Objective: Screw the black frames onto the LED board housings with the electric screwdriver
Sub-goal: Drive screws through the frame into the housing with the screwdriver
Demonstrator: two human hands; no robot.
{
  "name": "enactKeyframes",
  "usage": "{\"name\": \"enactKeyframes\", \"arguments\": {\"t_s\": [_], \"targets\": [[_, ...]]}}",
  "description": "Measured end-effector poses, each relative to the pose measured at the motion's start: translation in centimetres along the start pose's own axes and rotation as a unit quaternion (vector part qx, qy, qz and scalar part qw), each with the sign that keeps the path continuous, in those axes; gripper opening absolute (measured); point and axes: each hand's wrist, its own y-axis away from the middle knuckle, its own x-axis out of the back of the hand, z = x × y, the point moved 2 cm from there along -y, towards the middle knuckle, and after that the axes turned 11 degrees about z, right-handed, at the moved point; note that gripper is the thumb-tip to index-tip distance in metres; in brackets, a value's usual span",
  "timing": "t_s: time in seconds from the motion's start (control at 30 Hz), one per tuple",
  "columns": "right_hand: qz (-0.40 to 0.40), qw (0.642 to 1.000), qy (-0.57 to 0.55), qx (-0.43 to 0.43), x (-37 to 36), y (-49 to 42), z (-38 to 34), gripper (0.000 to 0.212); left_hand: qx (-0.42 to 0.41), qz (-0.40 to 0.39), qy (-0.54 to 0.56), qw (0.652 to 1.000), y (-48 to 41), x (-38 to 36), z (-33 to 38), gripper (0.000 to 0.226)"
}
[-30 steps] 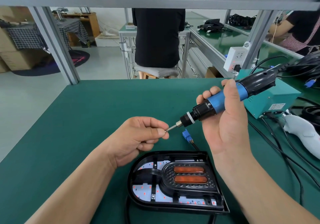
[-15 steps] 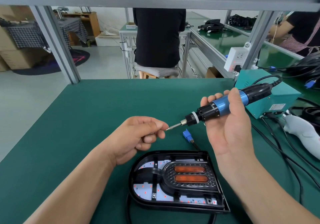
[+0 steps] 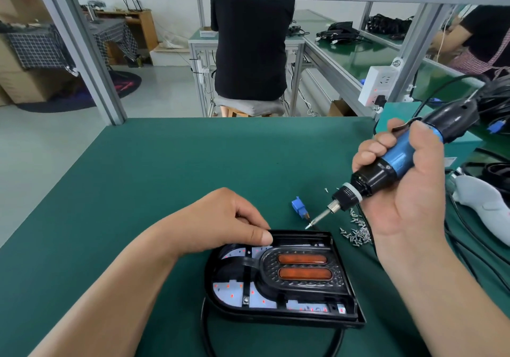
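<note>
A black LED board housing (image 3: 281, 311) lies on the green mat in front of me, with a white LED board and red dots showing inside. A black frame (image 3: 302, 283) with two orange lenses sits in it. My left hand (image 3: 220, 218) is at the housing's far left edge, fingers curled and thumb on the rim. My right hand (image 3: 408, 205) grips the blue and black electric screwdriver (image 3: 386, 166). Its bit points down and left, with the tip just above the housing's far edge.
A heap of small screws (image 3: 356, 232) lies right of the housing, near a blue connector (image 3: 298, 207). A teal power box (image 3: 458, 147), black cables and a grey-white tool (image 3: 485, 207) crowd the right side. A person sits beyond the bench.
My left hand left the screwdriver tip and dropped onto the housing's far edge. The screwdriver tilted so its bit points down toward the housing.
</note>
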Motion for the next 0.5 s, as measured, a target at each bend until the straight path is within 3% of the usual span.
{"name": "enactKeyframes", "arguments": {"t_s": [0.13, 0.33, 0.5], "targets": [[-0.035, 0.999, 0.03, -0.003, -0.4, 0.7, -0.1, 0.018, -0.004, 0.008, -0.018, 1.0, 0.3, 0.7, -0.2, 0.02], [-0.068, 0.996, 0.051, -0.001, -0.8, 1.3, -0.3, 0.018, -0.015, 0.121, -0.004, 0.993, 0.2, 2.7, -1.1, 0.011], [-0.091, 0.994, 0.061, -0.002, -1.0, 1.7, -0.2, 0.017, -0.005, 0.186, 0.009, 0.983, 0.1, 3.2, -1.8, 0.027]]}}
